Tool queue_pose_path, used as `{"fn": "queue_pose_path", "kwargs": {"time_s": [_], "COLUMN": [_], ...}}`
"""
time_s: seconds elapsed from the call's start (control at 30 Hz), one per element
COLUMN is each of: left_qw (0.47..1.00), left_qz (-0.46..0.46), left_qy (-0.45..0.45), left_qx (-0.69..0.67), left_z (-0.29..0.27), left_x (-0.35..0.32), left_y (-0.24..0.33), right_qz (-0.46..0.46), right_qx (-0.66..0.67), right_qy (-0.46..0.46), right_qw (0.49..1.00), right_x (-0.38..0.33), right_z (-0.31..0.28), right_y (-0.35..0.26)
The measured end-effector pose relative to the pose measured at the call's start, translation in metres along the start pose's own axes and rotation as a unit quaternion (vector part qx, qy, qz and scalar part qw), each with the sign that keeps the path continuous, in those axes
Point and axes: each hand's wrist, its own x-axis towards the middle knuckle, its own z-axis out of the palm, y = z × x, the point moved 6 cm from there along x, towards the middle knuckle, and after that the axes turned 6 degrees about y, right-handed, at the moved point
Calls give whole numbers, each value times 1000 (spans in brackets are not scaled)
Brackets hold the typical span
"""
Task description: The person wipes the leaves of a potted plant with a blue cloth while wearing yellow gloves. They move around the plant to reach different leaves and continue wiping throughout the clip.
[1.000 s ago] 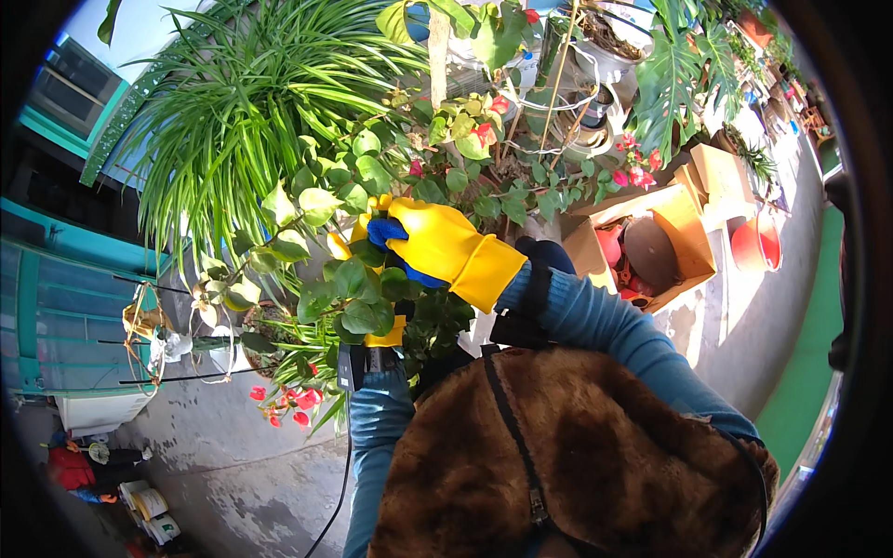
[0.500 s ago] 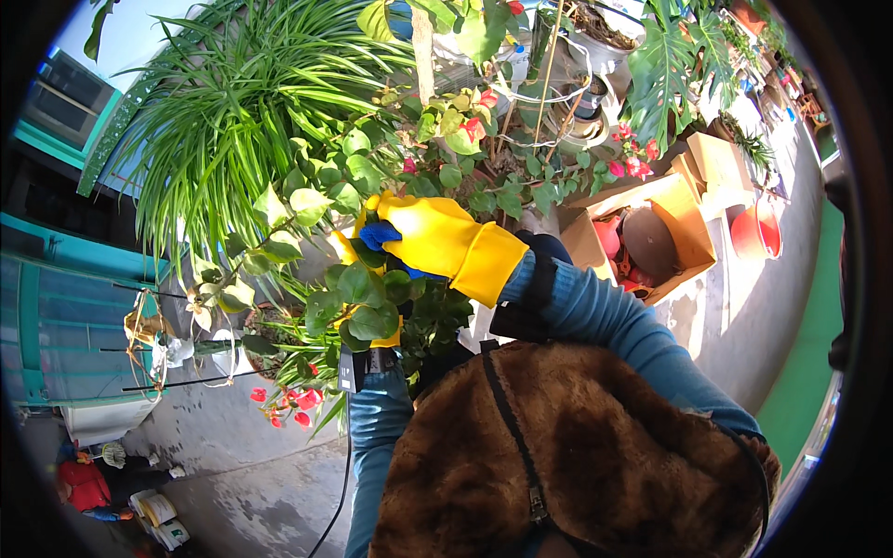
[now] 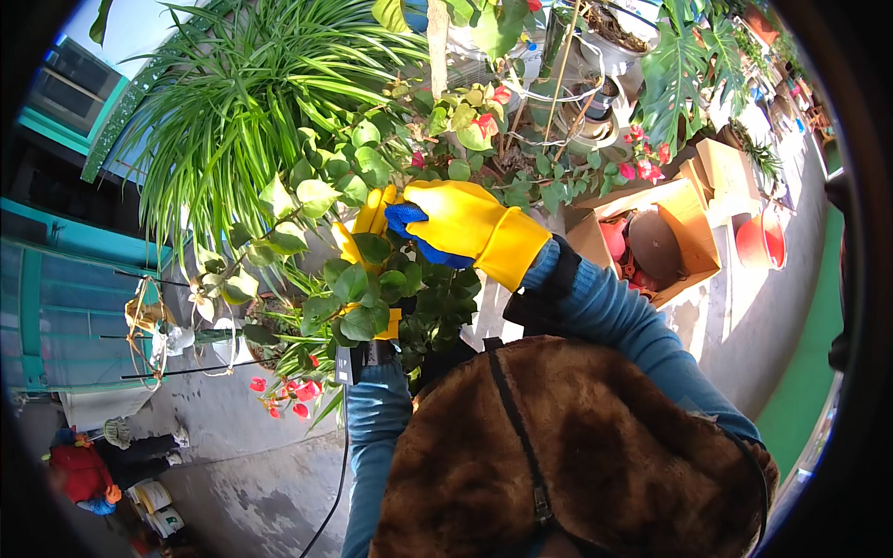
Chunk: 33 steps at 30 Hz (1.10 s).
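Right hand (image 3: 465, 223) was curled closed, contents unseen; left hand (image 3: 372, 219), toward 9 o'clock, was partly behind leaves (image 3: 352, 283), grip indeterminable.

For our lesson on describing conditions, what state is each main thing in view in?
right hand: gloved, fingers curled, grip hidden
left hand: gloved, partly hidden, grip unclear
leafy plant: green, partly covering the left hand
long-leaved plant: green, leaves arching
red flowers: open
cardboard box: open, holding things
red tub: open-topped
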Motion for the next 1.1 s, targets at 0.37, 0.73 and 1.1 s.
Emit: {"fn": "queue_pose_path", "kwargs": {"time_s": [0.37, 0.73, 1.1], "left_qw": [996, 991, 989], "left_qz": [-76, -12, 16], "left_qy": [-38, -15, 100], "left_qx": [-9, 133, 112], "left_z": [-64, -12, -2], "left_x": [19, -1, 1], "left_y": [-18, 5, -10], "right_qz": [31, -19, 31], "right_qx": [88, -38, 28], "right_qy": [-14, 28, -31], "right_qw": [996, 999, 999], "right_x": [12, -8, 4], "right_z": [29, 3, 31], "right_y": [-5, 10, -6]}}
